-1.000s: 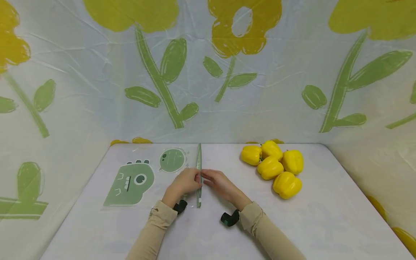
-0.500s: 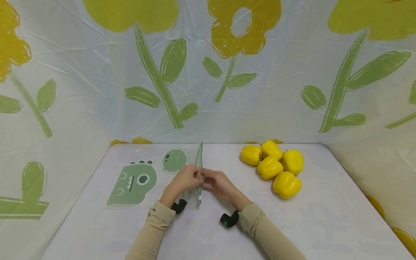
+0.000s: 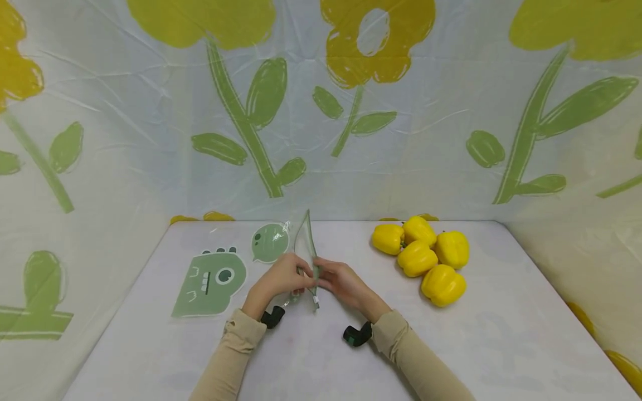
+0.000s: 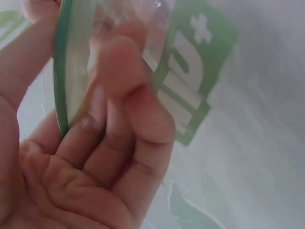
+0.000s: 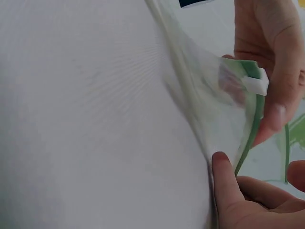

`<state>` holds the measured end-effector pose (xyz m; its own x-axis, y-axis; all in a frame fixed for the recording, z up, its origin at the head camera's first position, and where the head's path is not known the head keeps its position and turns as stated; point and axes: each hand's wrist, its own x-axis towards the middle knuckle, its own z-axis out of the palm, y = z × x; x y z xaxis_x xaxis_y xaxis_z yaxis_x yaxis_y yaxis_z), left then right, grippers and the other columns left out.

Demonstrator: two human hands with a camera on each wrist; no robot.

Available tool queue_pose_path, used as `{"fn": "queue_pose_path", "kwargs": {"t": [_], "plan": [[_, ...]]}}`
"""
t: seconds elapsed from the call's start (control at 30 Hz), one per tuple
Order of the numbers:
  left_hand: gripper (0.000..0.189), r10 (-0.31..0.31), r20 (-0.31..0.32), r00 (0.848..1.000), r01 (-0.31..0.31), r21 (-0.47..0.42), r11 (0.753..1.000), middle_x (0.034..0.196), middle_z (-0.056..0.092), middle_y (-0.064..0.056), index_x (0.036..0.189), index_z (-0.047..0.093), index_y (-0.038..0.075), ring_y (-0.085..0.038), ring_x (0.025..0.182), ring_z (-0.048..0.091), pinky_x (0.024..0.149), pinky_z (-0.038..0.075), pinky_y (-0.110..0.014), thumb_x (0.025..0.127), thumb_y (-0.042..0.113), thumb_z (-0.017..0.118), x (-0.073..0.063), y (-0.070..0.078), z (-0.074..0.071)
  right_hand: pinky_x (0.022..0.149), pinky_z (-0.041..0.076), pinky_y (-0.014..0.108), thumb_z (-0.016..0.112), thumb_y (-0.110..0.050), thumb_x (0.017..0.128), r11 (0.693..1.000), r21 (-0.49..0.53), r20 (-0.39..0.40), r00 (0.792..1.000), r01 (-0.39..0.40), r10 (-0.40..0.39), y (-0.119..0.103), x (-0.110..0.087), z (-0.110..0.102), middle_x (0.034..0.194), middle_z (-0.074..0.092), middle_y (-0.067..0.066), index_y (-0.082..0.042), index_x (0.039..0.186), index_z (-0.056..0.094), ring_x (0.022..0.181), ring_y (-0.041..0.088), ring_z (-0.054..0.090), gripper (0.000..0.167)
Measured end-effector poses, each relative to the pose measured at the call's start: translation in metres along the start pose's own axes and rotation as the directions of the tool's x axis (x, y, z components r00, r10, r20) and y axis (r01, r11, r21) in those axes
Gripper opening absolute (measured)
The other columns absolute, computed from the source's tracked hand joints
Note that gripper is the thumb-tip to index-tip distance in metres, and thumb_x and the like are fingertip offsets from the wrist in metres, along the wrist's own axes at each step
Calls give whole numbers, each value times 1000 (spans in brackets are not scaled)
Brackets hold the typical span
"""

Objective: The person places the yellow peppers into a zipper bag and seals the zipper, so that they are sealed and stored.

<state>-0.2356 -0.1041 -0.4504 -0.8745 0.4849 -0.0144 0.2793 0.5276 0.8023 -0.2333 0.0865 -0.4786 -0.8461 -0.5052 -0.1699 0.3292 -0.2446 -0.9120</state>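
A clear zip bag (image 3: pixel 210 287) with a green cartoon dinosaur print lies left of the middle of the table, its mouth raised. My left hand (image 3: pixel 278 278) grips the mouth from the left; in the left wrist view the green rim (image 4: pixel 59 71) runs between thumb and curled fingers. From the other side my right hand (image 3: pixel 347 285) pinches the mouth, its index finger (image 5: pixel 224 176) along the clear plastic. A gap shows between the two rims. Near the end of the rim sits a white slider (image 5: pixel 257 85).
Several yellow bell peppers (image 3: pixel 417 258) lie grouped at the back right of the white table (image 3: pixel 501 334). A flower-printed curtain (image 3: pixel 421 167) rises behind the table and along both sides.
The bag's mouth has widened from a nearly flat strip to a visible gap between its rims. The bag has shifted slightly to the right. The peppers have stayed put.
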Motion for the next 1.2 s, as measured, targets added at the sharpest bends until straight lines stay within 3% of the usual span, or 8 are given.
{"fn": "queue_pose_path", "kwargs": {"t": [0.17,0.33,0.53,0.63,0.8,0.93,1.07,1.2], "plan": [[18,42,35,999,-43,38,998,47,57,-4,100,76,3,-17,38,55,42,41,-26,85,13,73,-6,-1,8,109,37,35,28,-12,107,1000,-24,18,1000,1,-1,1,1,0,157,23,26,15,148,26,132,28,42,49],[41,101,10,995,-101,128,987,50,49,7,126,64,-4,-5,41,46,42,39,-23,88,11,66,-14,-8,21,117,24,45,27,-12,108,1000,-26,21,1000,12,-12,2,3,-2,160,18,25,13,151,22,143,37,29,50],[58,55,-17,998,-52,158,986,57,53,-1,139,50,-9,-9,47,47,46,40,-26,87,12,65,-19,-4,26,116,28,43,28,-11,107,1000,15,25,1000,16,-17,3,5,-4,159,20,26,15,148,25,142,36,30,49],[63,29,11,1000,-30,219,975,84,68,-17,146,42,-5,-14,63,55,59,48,-33,91,18,63,-19,-2,29,115,31,39,28,-11,107,998,61,26,1000,8,-10,3,4,-4,157,22,28,15,149,24,140,33,33,49],[68,-8,36,999,-2,277,961,126,61,-26,151,34,-1,-23,89,61,81,50,-44,95,26,62,-18,0,31,107,40,30,29,-12,107,985,171,20,1000,-22,19,3,3,-7,155,24,26,14,150,20,127,22,46,51],[81,-44,68,997,29,208,978,90,66,-17,155,18,-5,-19,70,59,66,50,-38,95,28,62,-16,-1,31,104,42,28,30,-13,107,966,255,34,999,-43,35,3,4,-8,152,28,21,12,151,19,118,16,53,52],[89,-26,86,996,14,138,990,58,50,2,153,5,-12,-10,46,49,47,42,-27,96,25,62,-14,-5,29,107,40,31,30,-13,107,955,292,63,998,-44,26,2,4,-8,146,34,19,12,152,17,117,16,54,52],[69,54,44,998,-59,123,991,48,47,9,144,30,-18,-4,37,45,41,37,-22,95,18,63,-13,-6,27,107,40,30,29,-13,107,952,300,60,998,-52,36,2,4,-7,150,29,20,11,152,17,118,17,53,53]]}}
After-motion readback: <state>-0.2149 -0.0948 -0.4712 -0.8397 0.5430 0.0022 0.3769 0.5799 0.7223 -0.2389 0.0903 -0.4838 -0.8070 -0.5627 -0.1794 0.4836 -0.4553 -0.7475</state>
